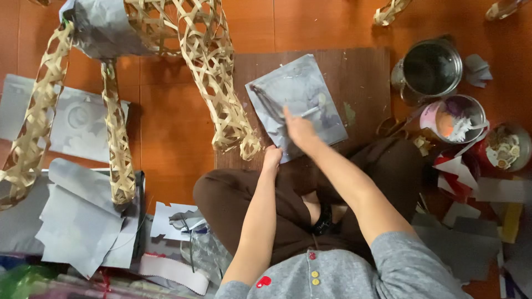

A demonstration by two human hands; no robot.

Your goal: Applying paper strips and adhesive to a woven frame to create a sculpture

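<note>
The grey paper sheet (296, 102) is laid flat on the dark wooden board (366, 77). Its near edge is pinned by the clenched left hand (271, 158). A white brush (310, 111) is gripped in the right hand (299, 130) and pressed onto the sheet.

The right hand (299, 130), at the centre of the frame, is smeared by motion, so its grip on the thin pale brush (309, 112) cannot be made out. The left hand (271, 158) curls at the near edge of the grey sheet (296, 99); whether its fingers pinch the sheet is unclear. The woven bamboo frame (210, 83) runs off the upper left of the frame. What fills the small bowl (507, 147) at right is too small to tell.
</note>
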